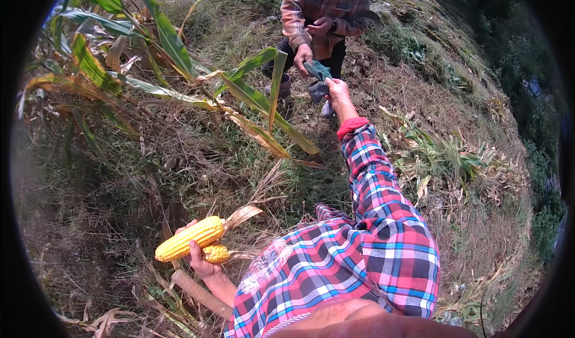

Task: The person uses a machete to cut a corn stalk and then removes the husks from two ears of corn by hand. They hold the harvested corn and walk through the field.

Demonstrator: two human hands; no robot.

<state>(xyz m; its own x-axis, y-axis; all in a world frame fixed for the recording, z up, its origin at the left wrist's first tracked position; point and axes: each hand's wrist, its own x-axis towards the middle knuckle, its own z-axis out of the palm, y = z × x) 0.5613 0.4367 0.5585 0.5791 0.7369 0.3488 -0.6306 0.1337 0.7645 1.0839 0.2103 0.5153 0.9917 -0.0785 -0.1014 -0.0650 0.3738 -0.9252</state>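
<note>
At lower left, my left hand (202, 260) grips two husked yellow corn cobs, a long one (193, 239) lying on top and a shorter one (215, 253) beneath it. A wooden handle (201, 294) lies alongside my left wrist; its far end is hidden. My right arm reaches up the picture, and my right hand (338, 94) pinches a dark green and grey cloth item (319, 73), possibly gloves. Another person's hand (303, 59) holds the other end of the cloth.
A person in an orange plaid shirt (294, 12) faces me, a dark curved blade (373, 20) beside the elbow. Leaning corn stalks and leaves (256, 97) fill the upper left. Cut stalks (426, 149) lie at right on a slope of dry grass.
</note>
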